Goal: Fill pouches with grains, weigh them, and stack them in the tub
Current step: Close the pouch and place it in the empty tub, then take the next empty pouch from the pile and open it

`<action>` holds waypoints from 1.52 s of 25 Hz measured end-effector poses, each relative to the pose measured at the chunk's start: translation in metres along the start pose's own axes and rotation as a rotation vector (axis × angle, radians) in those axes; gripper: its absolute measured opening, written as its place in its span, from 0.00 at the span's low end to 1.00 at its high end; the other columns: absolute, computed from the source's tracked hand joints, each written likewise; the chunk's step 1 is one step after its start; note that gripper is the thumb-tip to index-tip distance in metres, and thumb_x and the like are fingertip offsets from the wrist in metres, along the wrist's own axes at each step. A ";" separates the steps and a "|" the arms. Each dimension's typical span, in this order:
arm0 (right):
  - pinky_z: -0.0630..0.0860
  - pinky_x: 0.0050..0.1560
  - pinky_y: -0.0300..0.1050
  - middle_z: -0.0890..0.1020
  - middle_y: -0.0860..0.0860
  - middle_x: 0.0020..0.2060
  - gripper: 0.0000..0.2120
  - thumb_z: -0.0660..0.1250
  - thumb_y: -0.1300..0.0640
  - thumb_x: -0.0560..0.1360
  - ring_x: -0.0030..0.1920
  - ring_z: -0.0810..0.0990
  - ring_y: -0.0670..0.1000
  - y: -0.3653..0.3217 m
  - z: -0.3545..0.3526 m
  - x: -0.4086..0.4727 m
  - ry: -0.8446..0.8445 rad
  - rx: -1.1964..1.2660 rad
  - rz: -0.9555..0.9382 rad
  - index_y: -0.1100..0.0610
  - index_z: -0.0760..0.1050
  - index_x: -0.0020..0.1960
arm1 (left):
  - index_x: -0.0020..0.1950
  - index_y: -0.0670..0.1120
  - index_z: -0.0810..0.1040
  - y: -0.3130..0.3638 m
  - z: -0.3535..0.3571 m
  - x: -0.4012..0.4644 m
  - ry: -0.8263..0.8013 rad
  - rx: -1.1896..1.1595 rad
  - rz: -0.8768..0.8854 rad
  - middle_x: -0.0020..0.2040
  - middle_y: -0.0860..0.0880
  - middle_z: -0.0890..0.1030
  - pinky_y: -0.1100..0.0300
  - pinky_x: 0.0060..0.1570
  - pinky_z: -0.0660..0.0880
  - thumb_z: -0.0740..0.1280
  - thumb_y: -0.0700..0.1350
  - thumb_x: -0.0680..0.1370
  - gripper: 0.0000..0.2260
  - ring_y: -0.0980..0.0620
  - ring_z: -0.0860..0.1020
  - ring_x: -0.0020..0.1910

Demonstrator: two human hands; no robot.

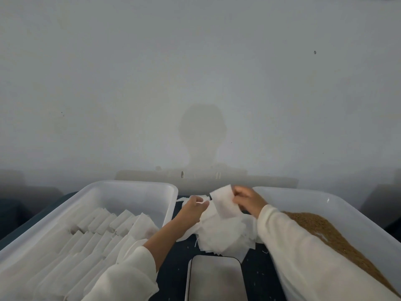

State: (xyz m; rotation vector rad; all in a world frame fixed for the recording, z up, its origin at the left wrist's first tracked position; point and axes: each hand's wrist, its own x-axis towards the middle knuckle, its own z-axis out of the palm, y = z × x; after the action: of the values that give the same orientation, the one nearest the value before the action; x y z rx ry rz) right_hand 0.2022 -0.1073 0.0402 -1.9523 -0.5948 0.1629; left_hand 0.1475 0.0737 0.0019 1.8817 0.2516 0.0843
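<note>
The right hand pinches an empty pouch above the loose pile; the left hand grips its edge; it looks feather-light, limp, best held at the mouth.

My way runs down the dark surface between left tub and right tub; the pouch pile and scale (nearest me) block that lane.
</note>
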 end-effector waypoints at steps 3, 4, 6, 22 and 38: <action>0.76 0.40 0.45 0.79 0.56 0.43 0.14 0.55 0.69 0.76 0.44 0.77 0.54 -0.024 -0.033 -0.034 -0.022 0.437 -0.007 0.59 0.76 0.53 | 0.59 0.46 0.74 0.027 0.019 -0.030 -0.190 -0.266 0.011 0.55 0.47 0.79 0.58 0.49 0.77 0.61 0.56 0.79 0.16 0.49 0.79 0.54; 0.78 0.41 0.46 0.80 0.57 0.46 0.14 0.55 0.67 0.76 0.47 0.79 0.55 -0.024 -0.044 -0.047 -0.038 0.559 -0.017 0.61 0.76 0.57 | 0.57 0.46 0.77 0.034 0.029 -0.041 -0.233 -0.332 0.052 0.53 0.48 0.81 0.59 0.48 0.79 0.63 0.54 0.79 0.14 0.50 0.81 0.52; 0.81 0.39 0.48 0.82 0.58 0.49 0.16 0.59 0.64 0.73 0.49 0.81 0.56 -0.019 -0.063 -0.073 -0.045 0.776 0.014 0.61 0.75 0.60 | 0.53 0.48 0.80 0.047 0.048 -0.059 -0.266 -0.392 0.172 0.47 0.50 0.83 0.62 0.44 0.79 0.64 0.49 0.79 0.08 0.52 0.83 0.45; 0.64 0.24 0.33 0.69 0.52 0.25 0.17 0.63 0.61 0.78 0.27 0.70 0.50 0.066 -0.101 -0.158 0.335 -0.048 0.207 0.58 0.65 0.31 | 0.39 0.49 0.76 0.056 0.211 -0.076 -0.513 0.075 0.459 0.38 0.43 0.77 0.53 0.41 0.71 0.63 0.47 0.71 0.04 0.52 0.73 0.37; 0.66 0.31 0.45 0.73 0.58 0.26 0.08 0.67 0.59 0.68 0.27 0.71 0.54 0.087 -0.106 -0.155 0.307 0.566 0.248 0.62 0.73 0.34 | 0.37 0.50 0.77 0.047 0.213 -0.063 -0.545 -0.171 0.364 0.37 0.50 0.80 0.59 0.46 0.77 0.60 0.43 0.81 0.14 0.53 0.79 0.40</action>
State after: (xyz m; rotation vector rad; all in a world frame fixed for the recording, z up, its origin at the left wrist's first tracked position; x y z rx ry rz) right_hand 0.1358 -0.2967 -0.0118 -1.4506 -0.0816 0.1614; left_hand 0.1314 -0.1522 -0.0184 1.6893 -0.4578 -0.1558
